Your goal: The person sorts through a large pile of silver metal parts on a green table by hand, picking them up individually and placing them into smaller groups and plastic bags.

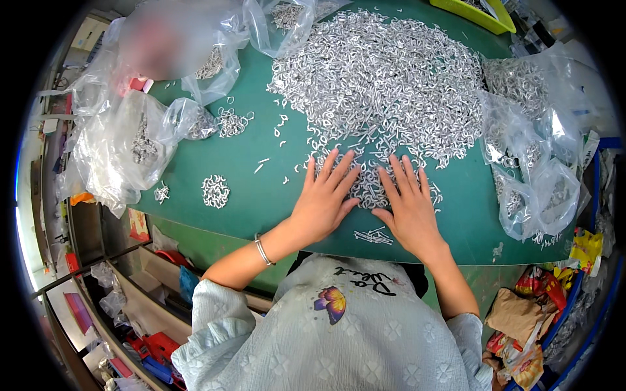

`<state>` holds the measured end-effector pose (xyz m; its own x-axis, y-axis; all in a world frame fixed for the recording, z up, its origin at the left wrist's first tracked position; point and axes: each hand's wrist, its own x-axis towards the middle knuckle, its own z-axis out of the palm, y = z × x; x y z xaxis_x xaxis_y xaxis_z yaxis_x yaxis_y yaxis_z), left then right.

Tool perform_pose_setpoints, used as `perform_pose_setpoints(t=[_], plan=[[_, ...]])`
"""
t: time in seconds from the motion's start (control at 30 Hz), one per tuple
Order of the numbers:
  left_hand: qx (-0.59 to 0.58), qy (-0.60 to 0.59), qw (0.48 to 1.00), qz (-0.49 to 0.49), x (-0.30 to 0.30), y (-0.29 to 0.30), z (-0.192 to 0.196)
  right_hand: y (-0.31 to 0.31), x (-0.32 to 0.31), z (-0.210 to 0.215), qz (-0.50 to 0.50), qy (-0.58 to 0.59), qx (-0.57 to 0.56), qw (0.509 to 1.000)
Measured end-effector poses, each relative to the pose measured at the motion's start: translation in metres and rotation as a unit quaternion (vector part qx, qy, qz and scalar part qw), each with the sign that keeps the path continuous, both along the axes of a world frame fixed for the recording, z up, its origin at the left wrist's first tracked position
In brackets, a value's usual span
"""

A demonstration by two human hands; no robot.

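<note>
A broad heap of small silvery curved metal pieces (385,78) covers the far middle of the green table (241,176). At its near edge my left hand (324,202) lies palm down, fingers spread over loose pieces. My right hand (411,207) rests likewise to the right, fingers apart. Between the two hands sits a small cluster of the metal pieces (369,189). Closer to the table's front edge is a little bundle of straight metal pins (373,236). What lies beneath my palms is hidden.
Clear plastic bags of metal parts (140,146) stand at the left, others (531,156) at the right. Small piles of rings (233,122) and curved pieces (215,191) lie left of my hands. A yellow-green tray (479,13) sits at the far right; boxes and wrappers (521,313) lie below.
</note>
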<state>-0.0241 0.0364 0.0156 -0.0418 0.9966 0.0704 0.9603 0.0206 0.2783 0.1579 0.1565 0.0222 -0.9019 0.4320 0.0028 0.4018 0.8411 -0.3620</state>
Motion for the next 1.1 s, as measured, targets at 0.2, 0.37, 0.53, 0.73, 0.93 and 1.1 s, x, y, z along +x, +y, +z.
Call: perform_pose_setpoints(t=[0.2, 0.37, 0.53, 0.73, 0.93, 1.1], plan=[[-0.02, -0.027, 0.999, 0.005, -0.001, -0.002, -0.002, 0.021, 0.016, 0.013, 0.007, 0.023, -0.027, 0.999], [-0.009, -0.035, 0.999, -0.015, 0.002, -0.005, -0.002, 0.018, 0.033, 0.014, -0.018, 0.04, -0.022, 0.999], [0.027, -0.045, 0.998, -0.035, 0.001, -0.013, -0.006, 0.018, 0.04, 0.006, -0.064, 0.103, -0.049, 0.991], [0.021, -0.033, 0.999, 0.016, 0.007, 0.025, -0.002, 0.032, -0.015, 0.005, -0.031, 0.101, -0.039, 0.994], [-0.035, 0.021, 0.999, -0.004, 0.005, -0.002, -0.005, 0.019, 0.015, 0.004, 0.003, -0.03, 0.018, 0.999], [0.001, -0.007, 0.999, 0.048, 0.002, -0.011, -0.004, 0.015, 0.033, 0.001, -0.07, 0.071, 0.027, 0.995]])
